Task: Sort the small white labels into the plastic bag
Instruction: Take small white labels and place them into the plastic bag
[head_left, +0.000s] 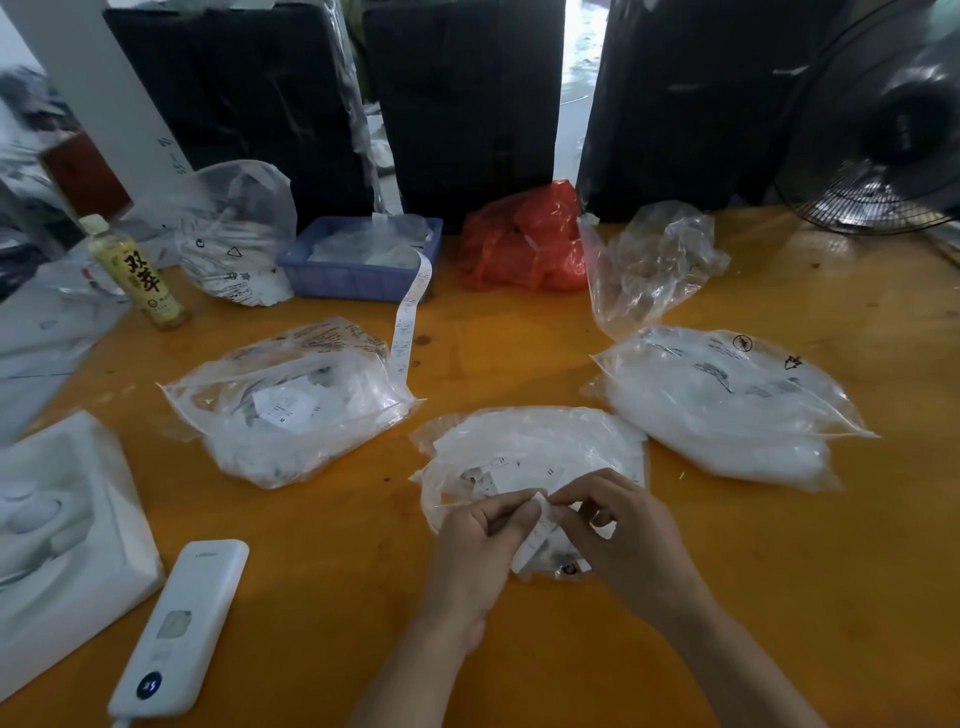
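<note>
Bottle (136, 270), red bag (524, 239), fan (883, 119), power bank (179, 629).

A small white label (537, 525) is pinched between the fingers of the left hand (480, 545) and the right hand (626, 535) above an open clear plastic bag (524, 457) laid on the orange counter (519, 343). Two fuller bags (291, 400) (727, 405) are seen on either side, with a blue tray (358, 265) and a red bag (524, 239) behind.

The table (519, 353) looks like smooth orange-painted wood with a dull sheen. The bags (291, 400) are thin, clear, crinkled plastic, glossy where light catches; the labels (537, 530) inside are matt white paper. The basket (358, 280) is matt blue plastic.
</note>
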